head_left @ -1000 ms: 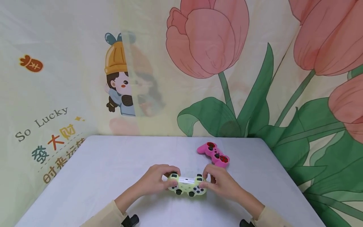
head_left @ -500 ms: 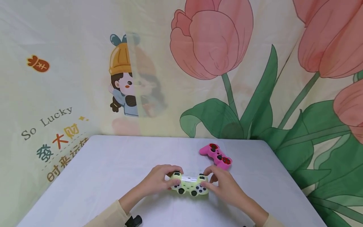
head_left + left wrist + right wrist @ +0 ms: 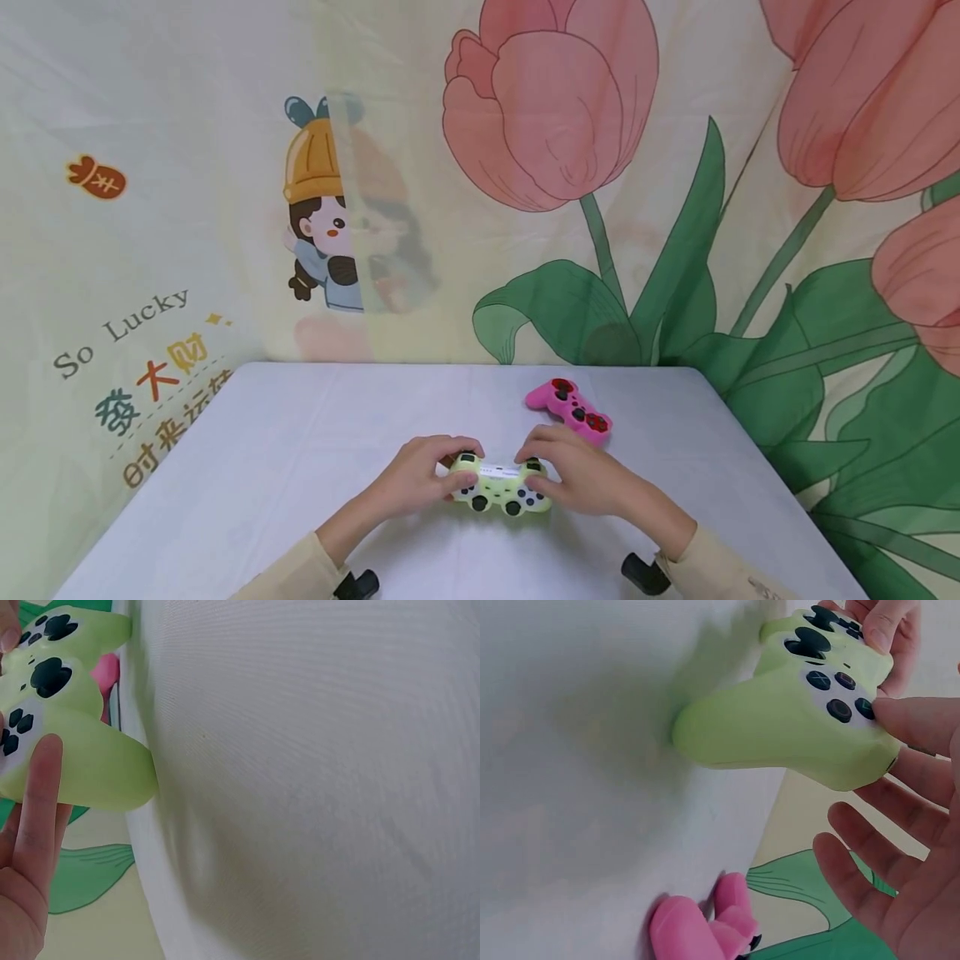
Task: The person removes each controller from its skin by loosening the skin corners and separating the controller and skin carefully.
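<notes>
A pale green game controller with black sticks and buttons is tilted up over the table, its handles toward me. My left hand pinches its left end, thumb on the front and a finger at the top edge. At the other end my right hand grips it too, the thumb beside the face buttons and a finger reaching over the shoulder buttons. In the right wrist view, the controller's near handle comes down at the tabletop, and the right hand's lower fingers stretch out below the controller.
A pink game controller with red and black buttons lies behind my right hand. The white-covered table ends at a wall cloth printed with tulips and a cartoon figure. Black wrist cameras sit at both sleeves.
My right hand has shifted, its index finger sliding inward along the controller's top edge. The left hand and the green controller keep nearly the same place. The head view sways slightly.
</notes>
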The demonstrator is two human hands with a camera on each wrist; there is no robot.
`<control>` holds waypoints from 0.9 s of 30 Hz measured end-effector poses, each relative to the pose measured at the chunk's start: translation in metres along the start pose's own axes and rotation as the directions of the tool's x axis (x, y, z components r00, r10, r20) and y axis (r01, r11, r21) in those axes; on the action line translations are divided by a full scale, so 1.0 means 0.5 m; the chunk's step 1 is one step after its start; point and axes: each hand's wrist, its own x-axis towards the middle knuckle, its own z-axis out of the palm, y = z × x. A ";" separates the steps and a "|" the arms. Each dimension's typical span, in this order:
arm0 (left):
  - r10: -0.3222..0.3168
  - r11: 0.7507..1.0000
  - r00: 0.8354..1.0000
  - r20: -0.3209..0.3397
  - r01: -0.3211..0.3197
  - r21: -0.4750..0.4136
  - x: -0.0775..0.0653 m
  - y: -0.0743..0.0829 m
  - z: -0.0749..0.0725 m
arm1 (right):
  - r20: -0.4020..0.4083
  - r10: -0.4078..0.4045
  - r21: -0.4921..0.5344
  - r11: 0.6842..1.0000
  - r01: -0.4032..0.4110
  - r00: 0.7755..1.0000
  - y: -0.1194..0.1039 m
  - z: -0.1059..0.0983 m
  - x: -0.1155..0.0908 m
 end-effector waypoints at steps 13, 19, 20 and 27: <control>-0.033 0.999 0.999 -0.011 0.033 0.024 0.006 -0.001 0.000 | 0.013 -0.013 0.020 1.000 0.013 1.000 0.008 -0.004 0.013; -0.045 0.999 0.999 -0.022 0.046 0.014 0.010 0.002 0.001 | -0.051 -0.035 0.050 0.998 0.038 0.998 0.016 0.003 0.011; -0.049 0.999 0.999 -0.021 0.050 0.008 0.010 0.002 0.001 | -0.058 -0.038 0.059 0.997 0.042 0.998 0.017 0.003 0.011; -0.058 0.998 0.998 -0.020 0.057 -0.020 0.010 0.004 0.002 | -0.053 -0.017 0.079 0.997 0.021 0.998 0.015 -0.002 0.014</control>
